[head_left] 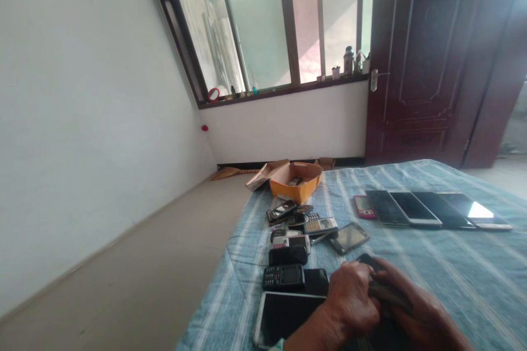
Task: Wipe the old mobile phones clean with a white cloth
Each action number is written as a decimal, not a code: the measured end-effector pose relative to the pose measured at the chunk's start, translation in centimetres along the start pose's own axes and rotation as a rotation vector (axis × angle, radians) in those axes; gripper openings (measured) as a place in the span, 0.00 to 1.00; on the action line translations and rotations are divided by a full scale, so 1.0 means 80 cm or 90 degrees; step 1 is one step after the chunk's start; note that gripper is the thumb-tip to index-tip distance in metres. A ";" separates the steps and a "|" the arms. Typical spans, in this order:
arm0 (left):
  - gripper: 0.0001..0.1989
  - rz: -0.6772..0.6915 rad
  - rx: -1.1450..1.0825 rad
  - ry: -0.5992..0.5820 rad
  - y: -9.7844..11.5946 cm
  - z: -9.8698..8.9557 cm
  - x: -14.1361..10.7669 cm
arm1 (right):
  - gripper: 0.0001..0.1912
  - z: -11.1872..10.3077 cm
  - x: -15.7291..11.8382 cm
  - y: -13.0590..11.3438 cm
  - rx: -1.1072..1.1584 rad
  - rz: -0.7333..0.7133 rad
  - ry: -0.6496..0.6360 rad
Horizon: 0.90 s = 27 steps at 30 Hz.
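Nearest, both hands are meeting over one slim dark thing (391,295), too blurred to name surely; its long axis is slanting from far left to near right. The left hand (352,296) is lying on its left side, fingers curling tightly onto it, while the right hand (426,310) is wrapping its right side, fingers closed on it; both are touching it, so neither is clearly nearer. Just left of the left hand, one white-framed phone (288,318) is lying flat, partly covered by that arm. Beyond it, one black keypad phone (283,277) is resting beside one dark flat phone (317,281), then one glossy black phone (288,255). Farther, one silver keypad phone (290,243) and several overlapping handsets (321,225) are crowding together, too tangled to count surely, with one grey touchscreen phone (349,238) lying at their right. Off to the right, one pink phone (364,207) is sitting beside a row of four flat phones (415,208). At the striped cloth's (411,175) far left edge, one open orange box (288,192) is standing, holding at least one handset. Past everything, one dark red door (428,66) is rising.
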<state>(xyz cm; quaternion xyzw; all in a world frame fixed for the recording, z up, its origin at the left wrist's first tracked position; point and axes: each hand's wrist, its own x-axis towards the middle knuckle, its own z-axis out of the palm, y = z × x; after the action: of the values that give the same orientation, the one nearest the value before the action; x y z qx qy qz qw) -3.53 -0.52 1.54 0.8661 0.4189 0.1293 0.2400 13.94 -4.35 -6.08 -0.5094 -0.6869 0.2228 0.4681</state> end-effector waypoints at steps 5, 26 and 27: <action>0.17 -0.008 -0.039 0.025 0.004 0.000 -0.001 | 0.28 0.003 0.001 -0.007 -0.021 -0.037 0.035; 0.13 -0.035 -0.091 0.080 0.008 0.010 0.003 | 0.16 -0.023 0.001 -0.028 -0.604 -0.266 0.153; 0.14 -0.036 -0.078 0.074 0.007 0.012 0.003 | 0.16 -0.024 -0.001 -0.028 -0.636 -0.234 0.153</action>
<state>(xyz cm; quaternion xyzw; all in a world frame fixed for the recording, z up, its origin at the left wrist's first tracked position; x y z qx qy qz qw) -2.63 -0.94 1.05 0.8289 0.4476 0.1978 0.2711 14.49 -5.61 -3.44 -0.5629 -0.7287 -0.2760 0.2758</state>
